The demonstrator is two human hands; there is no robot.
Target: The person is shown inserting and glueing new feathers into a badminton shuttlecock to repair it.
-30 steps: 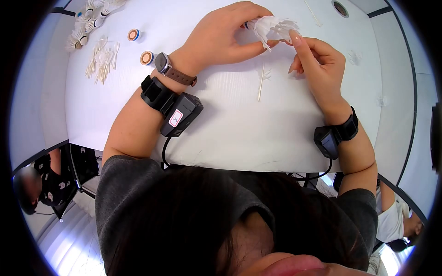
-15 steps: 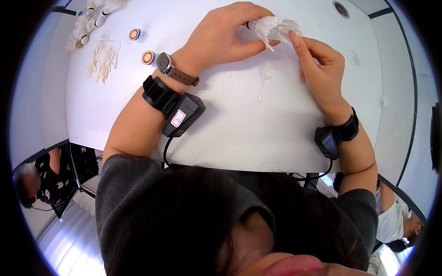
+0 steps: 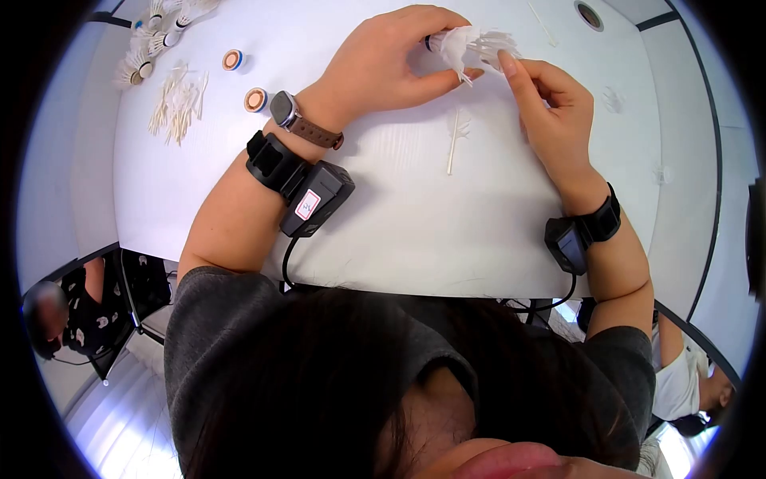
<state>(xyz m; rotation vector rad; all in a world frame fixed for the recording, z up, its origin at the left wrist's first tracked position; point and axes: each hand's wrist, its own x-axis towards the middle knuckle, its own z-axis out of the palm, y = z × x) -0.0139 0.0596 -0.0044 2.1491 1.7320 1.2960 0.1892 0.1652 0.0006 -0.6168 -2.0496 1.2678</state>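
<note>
A white feather shuttlecock lies sideways in my left hand, its cork end toward the palm and its ragged skirt pointing right. My left thumb and fingers wrap round it. At the skirt's right edge, my right hand has thumb and forefinger pinched together on the feather tips. Whether a single feather is between them cannot be made out. Below the hands, a loose feather with a mostly bare shaft lies on the white table.
Two cork bases with blue rims stand left of my left wrist. Farther left lies a pile of stripped feather shafts, with several shuttlecocks behind it. A round table hole and feather scraps are at the right.
The shuttlecock has turned slightly in my left hand, so its feathers show differently. My right hand has shifted a little left and stays pinched at the skirt.
</note>
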